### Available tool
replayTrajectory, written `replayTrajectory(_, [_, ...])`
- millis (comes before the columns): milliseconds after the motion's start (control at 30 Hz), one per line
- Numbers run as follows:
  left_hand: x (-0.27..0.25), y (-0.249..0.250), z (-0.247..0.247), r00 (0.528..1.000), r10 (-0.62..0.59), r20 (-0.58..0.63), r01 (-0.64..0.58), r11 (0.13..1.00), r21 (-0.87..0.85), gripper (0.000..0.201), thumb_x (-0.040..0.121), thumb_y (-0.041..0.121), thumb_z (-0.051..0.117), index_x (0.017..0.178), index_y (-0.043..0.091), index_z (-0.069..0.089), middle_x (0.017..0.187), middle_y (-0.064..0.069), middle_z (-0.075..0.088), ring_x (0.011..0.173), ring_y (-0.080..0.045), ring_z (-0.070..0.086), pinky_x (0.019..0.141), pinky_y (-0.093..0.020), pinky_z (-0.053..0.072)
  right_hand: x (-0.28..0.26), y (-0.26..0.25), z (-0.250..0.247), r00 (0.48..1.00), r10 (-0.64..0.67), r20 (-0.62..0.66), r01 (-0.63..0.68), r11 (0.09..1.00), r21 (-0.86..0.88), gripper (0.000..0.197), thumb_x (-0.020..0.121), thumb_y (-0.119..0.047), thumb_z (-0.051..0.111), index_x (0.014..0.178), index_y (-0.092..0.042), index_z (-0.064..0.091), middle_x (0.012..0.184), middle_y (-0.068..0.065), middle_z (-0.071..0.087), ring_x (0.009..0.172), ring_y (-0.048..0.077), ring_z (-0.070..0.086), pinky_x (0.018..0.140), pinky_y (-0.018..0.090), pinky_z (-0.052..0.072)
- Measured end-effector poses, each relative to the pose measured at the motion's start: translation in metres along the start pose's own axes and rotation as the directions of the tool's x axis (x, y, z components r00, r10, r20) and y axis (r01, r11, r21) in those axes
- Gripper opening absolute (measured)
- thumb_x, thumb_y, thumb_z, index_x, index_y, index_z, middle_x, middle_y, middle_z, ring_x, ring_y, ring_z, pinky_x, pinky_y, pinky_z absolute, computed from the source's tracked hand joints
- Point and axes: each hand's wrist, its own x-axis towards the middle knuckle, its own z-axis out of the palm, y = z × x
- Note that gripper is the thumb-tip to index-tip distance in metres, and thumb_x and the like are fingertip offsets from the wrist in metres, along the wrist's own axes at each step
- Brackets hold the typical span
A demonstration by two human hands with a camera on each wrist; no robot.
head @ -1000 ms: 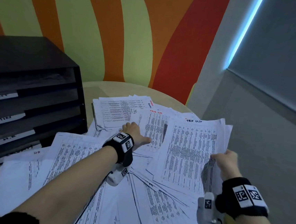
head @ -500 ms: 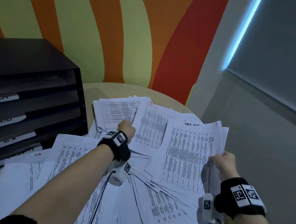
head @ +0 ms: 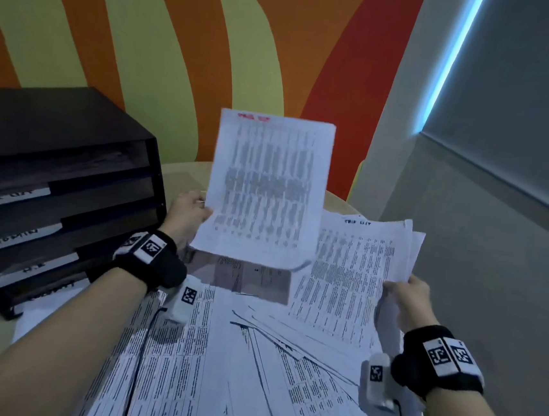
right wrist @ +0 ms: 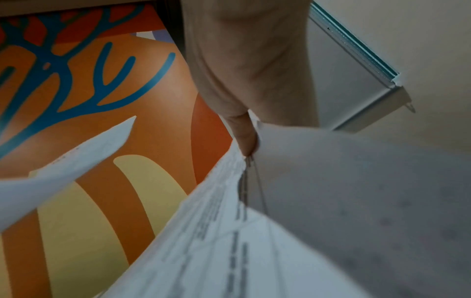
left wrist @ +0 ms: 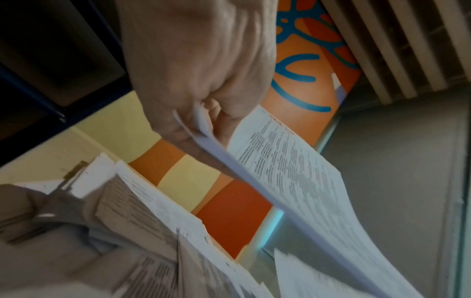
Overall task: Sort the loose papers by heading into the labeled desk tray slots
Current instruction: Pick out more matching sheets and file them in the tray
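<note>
My left hand point(head: 188, 212) pinches the lower left corner of a printed sheet with a red heading point(head: 265, 186) and holds it upright above the table; the left wrist view shows the left hand point(left wrist: 201, 84) with fingers curled on that sheet point(left wrist: 293, 177). My right hand point(head: 407, 296) grips the right edge of a thin stack of sheets with a black heading point(head: 354, 266), lifted at a slant. In the right wrist view the thumb point(right wrist: 242, 133) presses on this stack point(right wrist: 280, 231). Many loose papers point(head: 219, 353) cover the round table. The black desk tray point(head: 50, 193) with labeled slots stands at the left.
White labels mark the fronts of the tray's slots point(head: 15, 199). A striped orange, yellow and red wall point(head: 181, 48) rises behind the table. The table's far rim point(head: 186, 169) shows bare wood. A grey wall and blind point(head: 507, 146) lie to the right.
My left hand has picked one sheet off the pile and raised it upright. My right hand has kept its grip on the stack, roughly in place.
</note>
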Motion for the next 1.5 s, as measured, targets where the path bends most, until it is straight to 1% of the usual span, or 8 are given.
replayTrajectory(200, [-0.030,-0.016,0.048,0.986,-0.093,0.139,0.064,0.978,0.198,0.032,0.096,0.000,0.050,0.067,0.011,0.042,0.068,-0.005,0.041,0.062,-0.018,0.039,0.060,-0.026,0.032,-0.014,-0.014,0.014,0.985,-0.070,0.158,0.043,0.985,0.169,0.025,0.093,0.000,0.053,0.117,0.000,0.060,0.106,0.016,0.068,0.092,0.032,0.063,0.078,0.036,0.048])
replayTrajectory(333, [-0.042,-0.020,0.070,0.968,-0.132,0.214,0.071,0.960,0.271,0.013,0.101,0.016,0.047,0.106,0.006,0.054,0.118,-0.010,0.054,0.104,-0.021,0.049,0.090,-0.033,0.038,-0.026,-0.024,0.020,0.971,-0.136,0.195,0.088,0.968,0.234,0.015,0.097,-0.015,0.055,0.101,-0.007,0.067,0.102,0.011,0.073,0.096,0.031,0.069,0.090,0.045,0.054])
replayTrajectory(533, [-0.053,-0.017,0.094,0.981,-0.102,0.162,0.067,0.976,0.206,0.012,0.101,0.013,0.044,0.110,0.009,0.050,0.111,-0.006,0.052,0.094,-0.020,0.046,0.075,-0.029,0.035,-0.027,-0.024,0.024,0.974,-0.154,0.164,0.068,0.898,0.434,0.079,0.081,-0.075,0.047,0.137,-0.019,0.054,0.136,-0.003,0.057,0.128,0.018,0.050,0.112,0.043,0.034])
replayTrajectory(700, [-0.053,-0.027,0.108,0.972,-0.160,0.169,0.136,0.980,0.147,0.012,0.094,0.013,0.060,0.099,0.015,0.050,0.110,-0.011,0.057,0.094,-0.024,0.054,0.087,-0.032,0.048,-0.021,-0.018,0.021,0.970,-0.223,0.100,0.211,0.971,0.114,0.031,0.085,0.010,0.061,0.112,-0.007,0.062,0.116,0.013,0.066,0.099,0.026,0.062,0.084,0.033,0.048])
replayTrajectory(800, [-0.041,-0.026,0.102,0.981,-0.174,0.082,0.134,0.923,0.360,0.068,0.086,0.022,0.073,0.137,0.006,0.032,0.138,-0.015,0.041,0.109,-0.029,0.051,0.066,-0.017,0.056,-0.012,-0.010,0.011,0.983,-0.175,0.049,0.175,0.985,-0.003,0.030,0.084,0.018,0.053,0.106,0.000,0.062,0.110,0.018,0.065,0.094,0.030,0.061,0.087,0.041,0.051])
replayTrajectory(967, [-0.019,-0.033,0.094,0.954,-0.295,0.060,0.142,0.617,0.774,0.123,0.077,0.045,0.078,0.148,-0.007,-0.007,0.153,-0.028,0.016,0.143,-0.042,0.018,0.114,-0.048,0.028,0.001,0.002,-0.008,0.993,-0.114,-0.019,0.113,0.993,-0.030,0.034,0.086,0.017,0.052,0.117,0.008,0.061,0.109,0.015,0.063,0.095,0.027,0.059,0.084,0.034,0.045])
replayTrajectory(1233, [-0.007,-0.045,0.106,0.961,-0.253,0.116,0.095,0.690,0.717,0.015,0.087,0.004,0.061,0.084,0.005,0.047,0.077,-0.009,0.048,0.066,-0.023,0.050,0.056,-0.030,0.040,0.009,0.008,-0.016,0.997,-0.059,-0.059,0.056,0.997,-0.047,0.033,0.087,0.015,0.053,0.117,0.006,0.061,0.114,0.019,0.064,0.092,0.026,0.058,0.083,0.032,0.045])
replayTrajectory(1500, [0.019,-0.021,0.052,0.974,-0.007,-0.224,0.014,0.999,0.030,0.026,0.092,-0.003,0.045,0.109,0.003,0.063,0.103,-0.009,0.063,0.090,-0.026,0.059,0.081,-0.035,0.048,0.009,0.011,-0.019,0.997,-0.050,-0.053,0.048,0.998,-0.045,0.034,0.089,0.016,0.049,0.118,0.005,0.062,0.107,0.015,0.063,0.097,0.028,0.058,0.086,0.034,0.045])
